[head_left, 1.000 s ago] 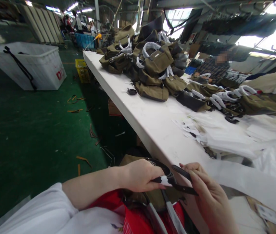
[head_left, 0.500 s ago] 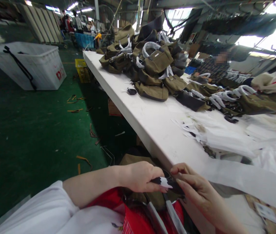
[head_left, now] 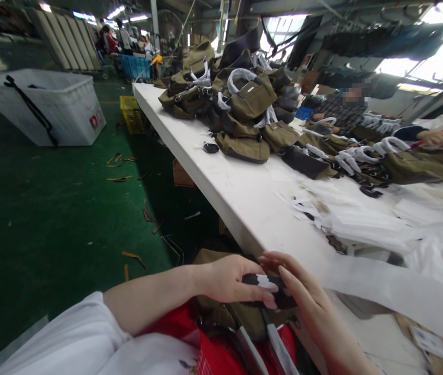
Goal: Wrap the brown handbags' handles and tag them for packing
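Observation:
My left hand (head_left: 233, 281) pinches a dark strap (head_left: 250, 279) with a white piece on it, between thumb and fingers. My right hand (head_left: 299, 291) is curved round the strap's other end, its fingers bent and touching the dark material. Under both hands an olive bag (head_left: 209, 304) lies on my lap, partly hidden by my left arm. Two grey-wrapped handles (head_left: 278, 346) run down from it over a red apron (head_left: 217, 349). The white table's edge (head_left: 253, 234) is just beyond my hands.
Olive bags (head_left: 253, 99) are heaped on the table. White wrapping sheets (head_left: 381, 219) cover its right side. A person in a checked shirt (head_left: 339, 112) is across the table; another person's hand (head_left: 436, 138) touches a bag at the right. A white bin (head_left: 65, 114) stands on the green floor.
My right hand has shifted slightly left and its fingers have closed in over the strap. At the far right, another person's hand has appeared over a bag.

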`<state>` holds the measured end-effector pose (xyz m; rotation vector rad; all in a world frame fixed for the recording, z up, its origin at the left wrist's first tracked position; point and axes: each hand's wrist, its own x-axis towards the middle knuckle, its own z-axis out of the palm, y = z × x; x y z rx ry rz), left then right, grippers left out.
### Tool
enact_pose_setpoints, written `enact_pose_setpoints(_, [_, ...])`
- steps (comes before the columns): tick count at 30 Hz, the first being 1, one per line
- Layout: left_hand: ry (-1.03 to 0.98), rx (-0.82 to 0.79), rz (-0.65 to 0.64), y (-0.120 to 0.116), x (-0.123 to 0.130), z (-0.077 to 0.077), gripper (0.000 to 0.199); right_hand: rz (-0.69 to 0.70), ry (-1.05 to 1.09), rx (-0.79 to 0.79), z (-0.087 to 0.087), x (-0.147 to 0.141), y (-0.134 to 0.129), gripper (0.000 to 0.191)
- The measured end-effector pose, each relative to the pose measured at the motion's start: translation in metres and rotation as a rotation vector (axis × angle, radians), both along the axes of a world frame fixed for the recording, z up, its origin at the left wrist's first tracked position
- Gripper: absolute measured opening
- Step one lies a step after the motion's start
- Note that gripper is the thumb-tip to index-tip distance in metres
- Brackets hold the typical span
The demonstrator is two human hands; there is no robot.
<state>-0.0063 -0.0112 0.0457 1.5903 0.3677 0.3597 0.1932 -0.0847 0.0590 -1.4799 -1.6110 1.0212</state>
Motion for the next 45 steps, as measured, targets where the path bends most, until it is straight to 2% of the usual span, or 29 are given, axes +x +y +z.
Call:
enact_pose_setpoints(2, [0.024, -0.140, -0.040, -0.002, 0.001, 0.001, 0.040, 0.055, -0.021, -0.103, 0.002, -0.006, 0.001, 0.042])
enact_pose_setpoints(4, [0.033, -0.241, -0.048, -0.004, 0.004, -0.001, 0.044, 0.083, -0.064, -0.128, 0.003, -0.013, 0.002, 0.047])
enact_pose_setpoints(6, [-0.001, -0.293, -0.045, -0.006, 0.007, -0.003, 0.045, 0.050, -0.041, -0.120, 0.003, -0.016, 0.004, 0.049])
enact_pose_setpoints(9, [-0.093, -0.388, 0.017, -0.004, 0.012, -0.006, 0.046, 0.019, 0.115, -0.185, -0.002, -0.013, 0.009, 0.054])
enact_pose_setpoints(12, [-0.182, -0.609, 0.108, 0.000, 0.015, -0.009, 0.046, 0.040, 0.293, -0.287, -0.012, -0.005, 0.014, 0.052])
enact_pose_setpoints(14, [-0.204, -0.742, 0.124, 0.004, 0.016, -0.013, 0.049, 0.012, 0.429, -0.338, -0.020, -0.004, 0.014, 0.052])
enact_pose_setpoints(16, [-0.208, -0.798, 0.113, 0.006, 0.018, -0.018, 0.052, -0.044, 0.558, -0.374, -0.026, -0.006, 0.014, 0.051])
enact_pose_setpoints(18, [-0.204, -0.770, 0.110, 0.007, 0.020, -0.024, 0.053, -0.097, 0.637, -0.405, -0.029, -0.008, 0.013, 0.048])
enact_pose_setpoints(22, [-0.142, -0.615, 0.138, 0.010, 0.021, -0.033, 0.052, -0.155, 0.676, -0.459, -0.029, -0.008, 0.011, 0.050])
enact_pose_setpoints(27, [-0.283, -0.739, 0.168, 0.013, 0.023, -0.036, 0.048, -0.119, 0.740, -0.404, -0.038, -0.005, 0.005, 0.047])
enact_pose_setpoints(29, [-0.303, -0.727, 0.189, 0.013, 0.024, -0.037, 0.048, -0.137, 0.774, -0.390, -0.043, -0.004, 0.002, 0.047])
enact_pose_setpoints(33, [-0.181, -0.471, 0.199, 0.018, 0.021, -0.037, 0.053, -0.192, 0.884, -0.419, -0.045, -0.002, -0.002, 0.040])
enact_pose_setpoints(36, [-0.093, -0.348, 0.121, 0.023, 0.018, -0.033, 0.056, -0.183, 0.894, -0.493, -0.037, -0.001, -0.001, 0.036])
enact_pose_setpoints(38, [-0.072, -0.347, 0.086, 0.025, 0.019, -0.029, 0.058, -0.165, 0.883, -0.530, -0.032, 0.000, 0.001, 0.035])
enact_pose_setpoints(41, [-0.127, -0.383, 0.133, 0.021, 0.024, -0.026, 0.057, -0.144, 0.868, -0.521, -0.029, -0.001, 0.003, 0.034])
enact_pose_setpoints(43, [-0.215, -0.456, 0.187, 0.018, 0.028, -0.026, 0.055, -0.111, 0.829, -0.444, -0.032, -0.001, 0.004, 0.032])
enact_pose_setpoints(45, [-0.298, -0.575, 0.241, 0.017, 0.030, -0.027, 0.052, -0.081, 0.706, -0.303, -0.036, 0.001, 0.003, 0.040])
